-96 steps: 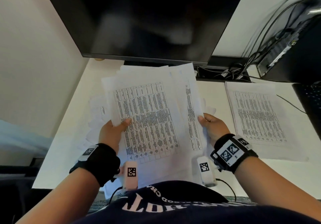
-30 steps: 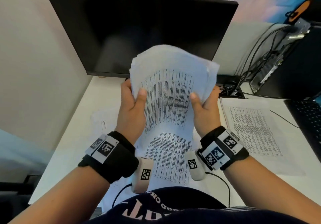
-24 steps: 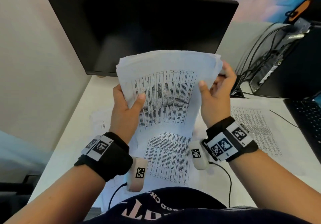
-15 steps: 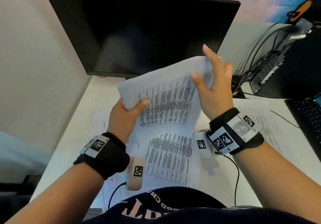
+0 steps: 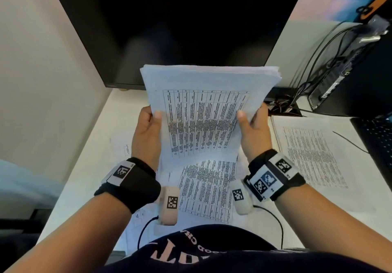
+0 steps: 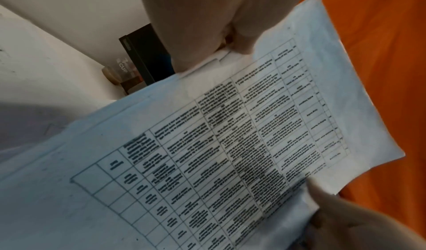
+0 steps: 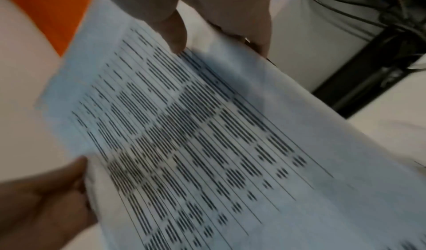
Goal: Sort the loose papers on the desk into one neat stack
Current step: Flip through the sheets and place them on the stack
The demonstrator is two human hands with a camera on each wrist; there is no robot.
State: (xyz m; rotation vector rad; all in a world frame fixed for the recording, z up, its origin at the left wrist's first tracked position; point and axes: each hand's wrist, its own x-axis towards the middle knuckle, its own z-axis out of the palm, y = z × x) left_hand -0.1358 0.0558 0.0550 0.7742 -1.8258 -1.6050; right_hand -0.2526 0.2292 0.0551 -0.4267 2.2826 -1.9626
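I hold a stack of printed papers (image 5: pixel 203 111) upright above the white desk (image 5: pixel 84 166), in front of the monitor. My left hand (image 5: pixel 148 128) grips its left edge, thumb on the front sheet. My right hand (image 5: pixel 252 130) grips the right edge the same way. The stack's top edges lie nearly flush. In the left wrist view the stack (image 6: pixel 219 135) fills the frame, and it does so in the right wrist view too (image 7: pixel 196 135). A printed sheet (image 5: pixel 207 190) lies on the desk below the stack. Another pile of papers (image 5: pixel 311 156) lies to the right, and faint loose sheets (image 5: pixel 123 145) lie to the left.
A black monitor (image 5: pixel 174 29) stands close behind the stack. A computer tower (image 5: pixel 356 71) with a tangle of cables (image 5: pixel 282 103) sits at the back right. A keyboard (image 5: pixel 375 141) lies at the right edge. A wall borders the desk on the left.
My right hand had let go and reached to the stack's top edge; it is back gripping the right edge. The stack has turned upright and its sheets are more even.
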